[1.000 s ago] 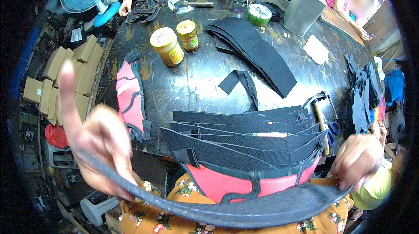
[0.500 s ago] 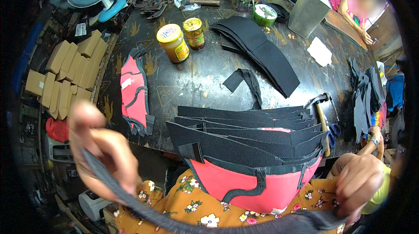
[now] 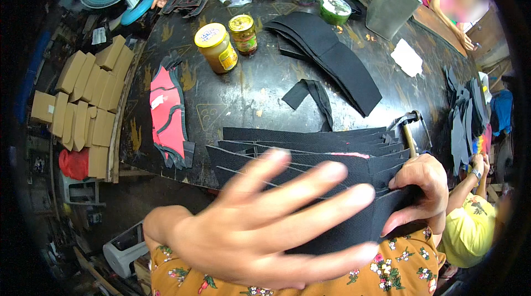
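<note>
Black fabric strip (image 3: 354, 224) (soft, floppy, light) looks best held at its ends; right hand (image 3: 420, 188) pinches it; left hand (image 3: 260, 229) spread open, empty.

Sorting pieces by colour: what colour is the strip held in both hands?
Black; the strip shows best in the head view, under the left hand and right hand.

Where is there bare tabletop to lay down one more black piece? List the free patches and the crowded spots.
Bare dark tabletop lies between the red-and-black pieces, the two jars and the loose black strap. A smaller patch lies right of the fanned black panels, below the white paper. Crowded: the near edge under the black strip stack, where both hands work, and the far edge with tins and scraps.
</note>
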`<state>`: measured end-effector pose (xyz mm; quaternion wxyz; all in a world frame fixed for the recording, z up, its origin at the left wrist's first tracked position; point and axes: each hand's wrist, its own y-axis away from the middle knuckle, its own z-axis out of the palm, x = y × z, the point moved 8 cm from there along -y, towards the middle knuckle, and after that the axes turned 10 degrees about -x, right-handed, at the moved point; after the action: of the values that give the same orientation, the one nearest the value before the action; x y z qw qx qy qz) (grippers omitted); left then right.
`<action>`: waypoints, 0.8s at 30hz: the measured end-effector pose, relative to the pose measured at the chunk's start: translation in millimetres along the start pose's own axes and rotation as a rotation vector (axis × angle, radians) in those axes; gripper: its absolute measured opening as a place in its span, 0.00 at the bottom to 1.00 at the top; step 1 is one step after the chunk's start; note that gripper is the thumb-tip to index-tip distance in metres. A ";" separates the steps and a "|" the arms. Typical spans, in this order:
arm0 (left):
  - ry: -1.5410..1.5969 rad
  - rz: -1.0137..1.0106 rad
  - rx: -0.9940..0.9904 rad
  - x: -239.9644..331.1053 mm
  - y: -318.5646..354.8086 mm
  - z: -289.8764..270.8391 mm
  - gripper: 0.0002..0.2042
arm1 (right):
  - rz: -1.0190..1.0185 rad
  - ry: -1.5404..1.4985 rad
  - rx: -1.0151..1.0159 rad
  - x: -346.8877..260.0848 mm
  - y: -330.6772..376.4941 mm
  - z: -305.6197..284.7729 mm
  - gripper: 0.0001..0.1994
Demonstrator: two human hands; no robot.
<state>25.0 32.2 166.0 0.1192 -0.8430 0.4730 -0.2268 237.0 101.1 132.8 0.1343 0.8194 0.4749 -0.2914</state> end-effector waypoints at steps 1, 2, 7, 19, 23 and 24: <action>0.106 -0.024 -0.114 -7.1 -10.5 19.1 0.26 | -0.032 -0.008 0.066 1.3 -1.4 -5.1 0.34; 0.168 -0.019 -0.200 -10.0 -14.7 36.8 0.24 | -0.026 -0.008 0.087 6.3 -4.7 -6.5 0.36; 0.246 0.078 -0.106 -25.1 -9.9 53.0 0.24 | 0.023 -0.182 -0.052 32.3 -29.6 12.3 0.43; -0.481 -1.427 0.199 -300.9 216.0 -38.2 0.60 | 0.021 -0.441 0.062 48.7 -14.5 -16.3 0.57; -0.320 -1.710 -0.051 -334.6 277.9 7.6 0.56 | 0.214 -0.554 0.293 77.1 -4.9 -30.1 0.68; -0.331 -1.721 -0.049 -332.0 280.3 11.9 0.53 | 0.211 -0.569 0.269 78.3 -6.1 -29.8 0.67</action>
<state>-326.7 167.8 -50.3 -0.0443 -0.9316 -0.3458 -0.1027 271.9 173.8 109.4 0.1815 0.7602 0.2878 -0.5534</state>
